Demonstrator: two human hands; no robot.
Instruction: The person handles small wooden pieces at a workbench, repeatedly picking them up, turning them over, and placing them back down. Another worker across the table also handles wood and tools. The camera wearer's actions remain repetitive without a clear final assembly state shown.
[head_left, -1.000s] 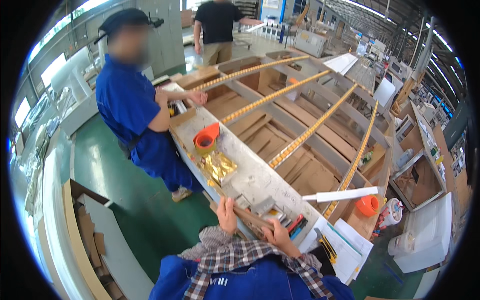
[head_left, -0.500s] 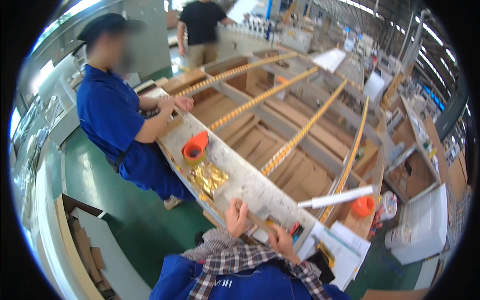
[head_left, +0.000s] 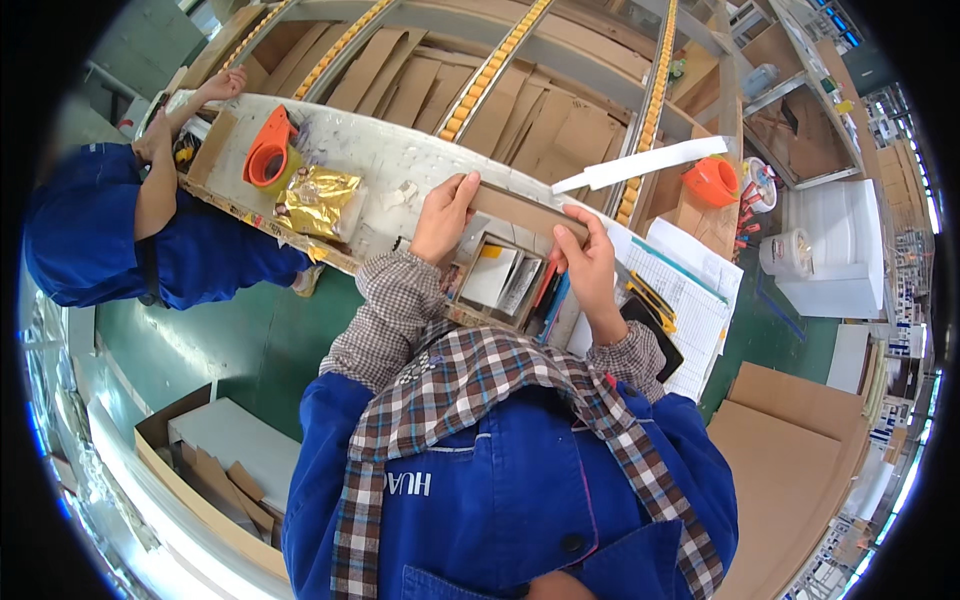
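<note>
Since the earlier pictures the view has tipped down and closer, so the roller frame now fills the top edge, and both hands have come up from the bench to grip a flat brown cardboard piece (head_left: pixel 525 210) between them. Largest in view is the grey conveyor frame (head_left: pixel 600 30) with its yellow roller rails and cardboard sheets lying under it. Below it runs the pale worktable (head_left: pixel 390 160), where a co-worker in blue (head_left: pixel 110 235) leans in from the left with a hand near the table's far end.

A large brown carton (head_left: pixel 790 440) lies on the green floor at lower right, and white foam blocks (head_left: pixel 835 250) stand above it. A white lined paper form (head_left: pixel 690 300) lies right of the hands, with a long white strip (head_left: pixel 645 165) slanting above it.

On the table sit a shiny gold foil packet (head_left: pixel 320 200) and an orange tape dispenser (head_left: pixel 268 150); a second orange dispenser (head_left: pixel 712 180) rests at right.

The left hand (head_left: pixel 442 215) clasps the cardboard piece's left end, the right hand (head_left: pixel 585 265) its right end, held over an open tray of white cards and pens (head_left: pixel 510 285).
</note>
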